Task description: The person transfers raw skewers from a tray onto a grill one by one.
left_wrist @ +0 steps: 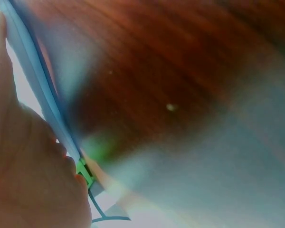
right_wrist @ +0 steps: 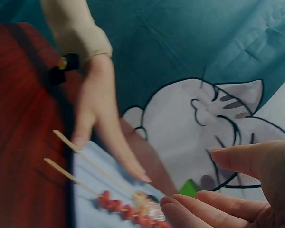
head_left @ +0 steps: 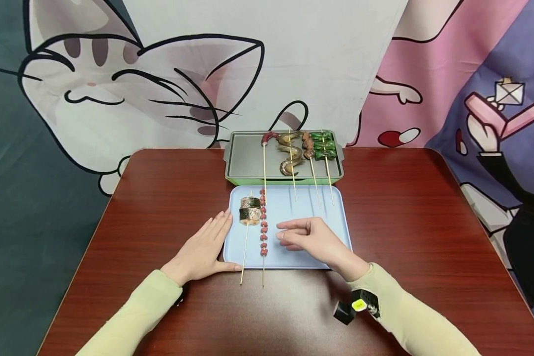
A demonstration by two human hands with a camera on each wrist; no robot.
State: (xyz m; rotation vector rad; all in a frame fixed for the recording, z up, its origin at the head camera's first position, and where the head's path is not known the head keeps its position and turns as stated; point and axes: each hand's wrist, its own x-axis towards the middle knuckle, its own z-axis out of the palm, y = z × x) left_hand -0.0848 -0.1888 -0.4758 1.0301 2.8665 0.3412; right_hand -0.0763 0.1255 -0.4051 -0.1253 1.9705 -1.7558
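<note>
My left hand (head_left: 206, 242) lies with straight fingers along the left rim of the light blue tray (head_left: 311, 200), its thumb at the tray's front left corner. Over the right half of that tray hovers my right hand (head_left: 313, 240), its fingers loosely bent and nothing between them. Between the hands, a skewer of thick rolls wrapped in dark skin (head_left: 249, 213) lies at the left of the tray. Beside it is a skewer of small red meat pieces (head_left: 264, 231). In the right wrist view, the red pieces (right_wrist: 115, 205) appear below the right fingers.
Behind the blue tray stands a grey-green tray (head_left: 244, 158). On it are a skewer with a dark red curled piece (head_left: 269, 138), a shrimp skewer (head_left: 291, 152), a brown meat skewer (head_left: 308, 145) and a green pepper skewer (head_left: 324, 146). Their sticks reach over the blue tray.
</note>
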